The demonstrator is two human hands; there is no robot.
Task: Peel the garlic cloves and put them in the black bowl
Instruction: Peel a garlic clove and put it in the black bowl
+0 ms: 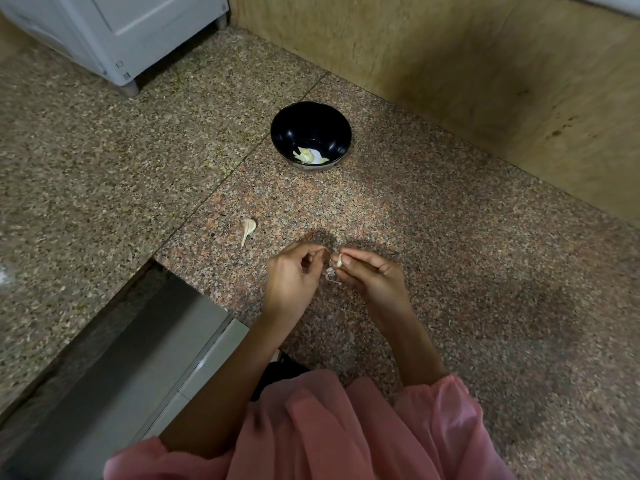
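1. Garlic clove in hand (339, 260), centre of the frame. It is pinched between the fingertips of the right hand (372, 277). It is judged small, light and firm, with a smooth face likely to slip once bared. A hold across the broad sides, near the blunt root end, is judged best, so that the tip is left free for stripping.

2. Papery skin (330, 274), hanging below the clove between the two hands. It is judged thin, brittle and easily torn, so that it is likely to come away in shreds and not whole. It appears to be pinched by the thumb and forefinger of the left hand (294, 271); the exact contact cannot be told.

3. Loose clove (248, 229), left of centre, lying on the speckled stone counter (450, 237), well apart from both hands. Its skin and pointed tail appear intact; it is judged not yet peeled.

4. Black bowl (310, 135), upper centre, standing on the counter beyond the hands. Pale peeled cloves (308, 155) are seen at its bottom. The bowl is judged rigid and stable enough for a clove to be dropped in.

5. Writing, brands, labels: none can be read on any item.
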